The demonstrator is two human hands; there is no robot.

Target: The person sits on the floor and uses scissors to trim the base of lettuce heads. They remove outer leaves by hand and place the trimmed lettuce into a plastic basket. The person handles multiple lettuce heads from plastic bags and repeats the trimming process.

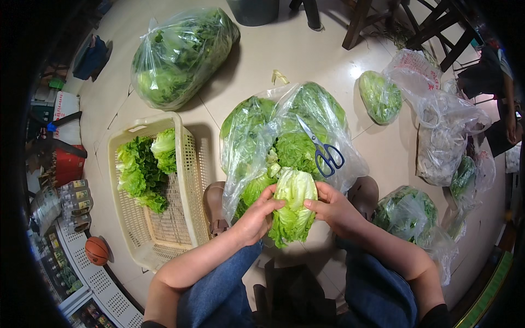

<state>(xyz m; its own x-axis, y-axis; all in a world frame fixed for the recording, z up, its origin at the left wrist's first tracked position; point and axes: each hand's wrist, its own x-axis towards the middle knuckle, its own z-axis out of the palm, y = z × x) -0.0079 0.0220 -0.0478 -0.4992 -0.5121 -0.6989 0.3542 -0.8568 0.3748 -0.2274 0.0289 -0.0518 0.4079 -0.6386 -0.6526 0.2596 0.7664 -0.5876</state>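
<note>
Between my knees I hold a head of leafy lettuce (296, 207), its pale end pointing away from me and its green leaf tips toward me. My left hand (259, 215) grips its left side, and my right hand (330, 206) grips the right. Just beyond lies a clear plastic bag (250, 164), opened, with several lettuce heads (295, 145) inside. Scissors with dark blue handles (322, 149) rest on the bag's right part. To my left stands a cream plastic basket (180, 176) holding green leafy lettuce (141, 168) at its far end.
A tied bag of leafy greens (184, 57) sits at the far left. On the right are a wrapped cabbage (380, 97), a bulky plastic bag (443, 135) and bagged greens (406, 211). A basketball (97, 250) lies at left. Another person's arm (510, 110) shows at the right edge.
</note>
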